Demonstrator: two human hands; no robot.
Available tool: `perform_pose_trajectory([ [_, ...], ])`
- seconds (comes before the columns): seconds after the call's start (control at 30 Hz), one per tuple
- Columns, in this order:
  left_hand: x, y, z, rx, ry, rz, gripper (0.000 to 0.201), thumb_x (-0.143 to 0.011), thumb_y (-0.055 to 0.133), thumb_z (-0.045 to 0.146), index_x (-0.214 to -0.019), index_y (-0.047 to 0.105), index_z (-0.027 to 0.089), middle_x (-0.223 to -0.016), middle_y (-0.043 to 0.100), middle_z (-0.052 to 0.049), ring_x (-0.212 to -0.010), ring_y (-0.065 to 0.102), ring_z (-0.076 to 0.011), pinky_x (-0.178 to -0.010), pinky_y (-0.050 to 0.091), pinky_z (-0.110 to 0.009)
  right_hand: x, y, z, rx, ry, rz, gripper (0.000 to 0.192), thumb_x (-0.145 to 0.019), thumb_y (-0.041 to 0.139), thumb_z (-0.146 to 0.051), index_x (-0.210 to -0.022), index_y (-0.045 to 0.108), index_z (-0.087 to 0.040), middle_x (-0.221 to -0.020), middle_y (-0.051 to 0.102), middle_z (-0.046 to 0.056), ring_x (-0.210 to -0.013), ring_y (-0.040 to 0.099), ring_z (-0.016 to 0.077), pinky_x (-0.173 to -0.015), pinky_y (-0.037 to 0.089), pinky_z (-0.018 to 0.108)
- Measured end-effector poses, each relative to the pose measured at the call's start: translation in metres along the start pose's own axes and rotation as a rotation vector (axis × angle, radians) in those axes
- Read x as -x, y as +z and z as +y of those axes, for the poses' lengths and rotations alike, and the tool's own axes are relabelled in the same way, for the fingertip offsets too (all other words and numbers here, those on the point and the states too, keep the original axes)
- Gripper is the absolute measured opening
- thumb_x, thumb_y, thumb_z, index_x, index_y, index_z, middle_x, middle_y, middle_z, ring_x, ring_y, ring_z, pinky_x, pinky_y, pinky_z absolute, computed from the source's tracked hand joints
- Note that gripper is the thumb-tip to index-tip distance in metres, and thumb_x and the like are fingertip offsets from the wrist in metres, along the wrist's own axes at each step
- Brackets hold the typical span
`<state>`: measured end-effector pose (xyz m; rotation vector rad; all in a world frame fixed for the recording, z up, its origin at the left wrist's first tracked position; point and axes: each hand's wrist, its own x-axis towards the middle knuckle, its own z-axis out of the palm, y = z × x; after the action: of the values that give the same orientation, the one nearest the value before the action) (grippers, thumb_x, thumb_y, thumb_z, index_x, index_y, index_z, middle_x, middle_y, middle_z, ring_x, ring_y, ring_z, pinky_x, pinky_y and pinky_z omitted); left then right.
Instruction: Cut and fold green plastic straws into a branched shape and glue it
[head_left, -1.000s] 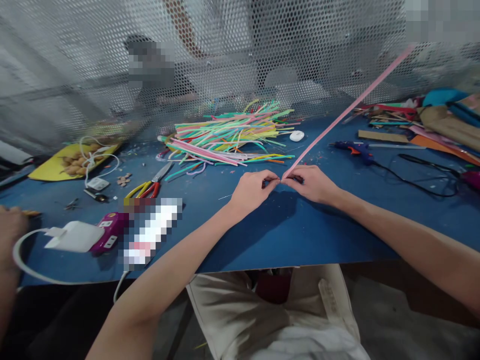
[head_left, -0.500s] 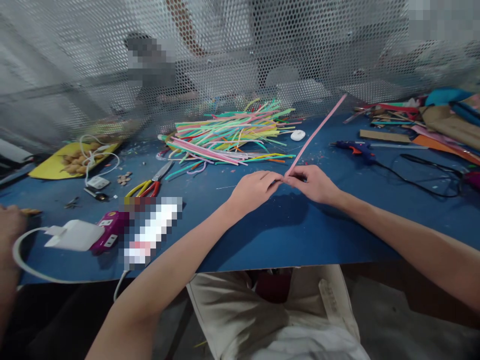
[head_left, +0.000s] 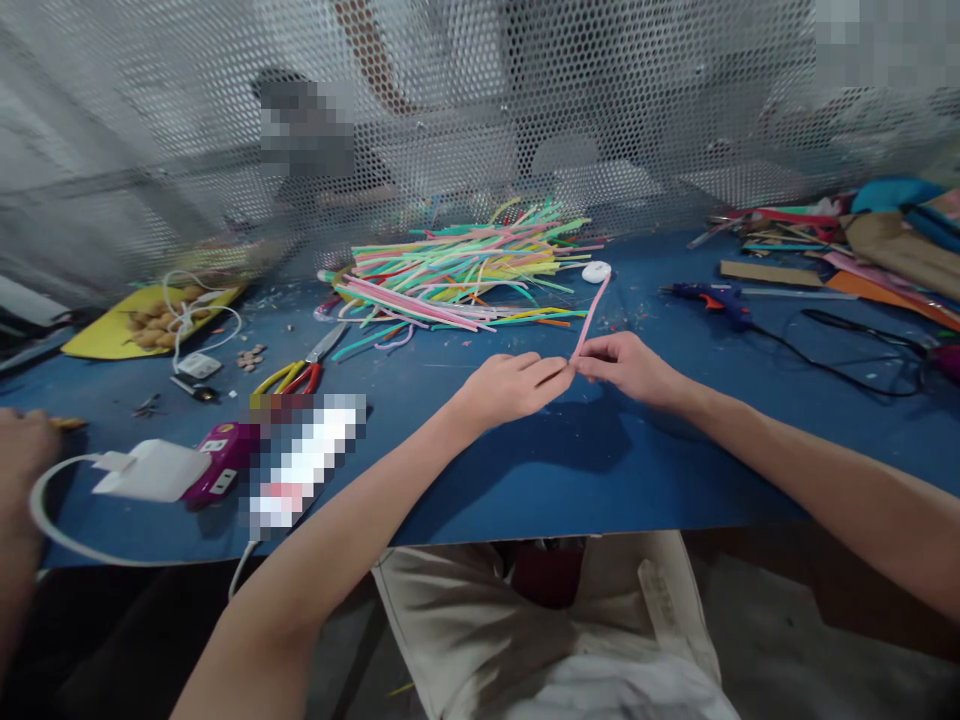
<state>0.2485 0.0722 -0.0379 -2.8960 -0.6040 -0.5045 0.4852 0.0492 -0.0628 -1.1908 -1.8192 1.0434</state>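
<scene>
A pink pipe cleaner [head_left: 592, 316] rises from between my fingertips, its upper end in line with a small white rounded object [head_left: 596, 272]. My left hand [head_left: 517, 388] pinches its lower end, fingers closed. My right hand [head_left: 626, 368] is closed on the same spot, thumb and forefinger together, touching the left fingertips. What lies exactly between the fingertips is hidden. Behind my hands lies a loose pile of pipe cleaners [head_left: 457, 265] in pink, green, yellow and other colours.
On the left are red-and-yellow-handled pliers [head_left: 289, 378], a purple power strip [head_left: 223, 462] with a white charger [head_left: 154, 470], a pixelated bright device, and a yellow sheet [head_left: 94, 332]. A blue glue gun [head_left: 712, 300] with its cord lies right. Another person's hand [head_left: 26, 450] is far left.
The pink pipe cleaner, which stretched long toward the upper right, now shows a much shorter length and stands steeper. My hands stay close together in nearly the same place.
</scene>
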Motion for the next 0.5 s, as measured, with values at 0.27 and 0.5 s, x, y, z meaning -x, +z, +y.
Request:
perform_pose_trajectory([
  [0.27,-0.005,0.015,0.004,0.237,-0.171,0.12,0.022,-0.102,0.052,0.036,-0.109,0.067,0.02,-0.102,0.076,-0.006,-0.093,0.071,-0.0172,-0.085,0.051,-0.028,0.001,0.0,0.0,0.239,-0.144,0.11,0.028,-0.094,0.058,-0.041,-0.084,0.069,-0.018,-0.073,0.065,0.001,-0.063,0.05,0.014,-0.061,0.04,0.029],
  [0.5,-0.008,0.018,0.002,0.48,-0.375,0.111,0.023,-0.099,0.06,0.042,-0.108,0.066,0.021,-0.097,0.077,-0.002,-0.076,0.069,-0.0127,-0.076,0.049,-0.024,-0.001,0.001,0.004,0.433,-0.366,0.191,0.027,-0.097,0.057,-0.038,-0.081,0.067,-0.019,-0.088,0.073,0.007,-0.075,0.062,0.0181,-0.071,0.047,0.031],
])
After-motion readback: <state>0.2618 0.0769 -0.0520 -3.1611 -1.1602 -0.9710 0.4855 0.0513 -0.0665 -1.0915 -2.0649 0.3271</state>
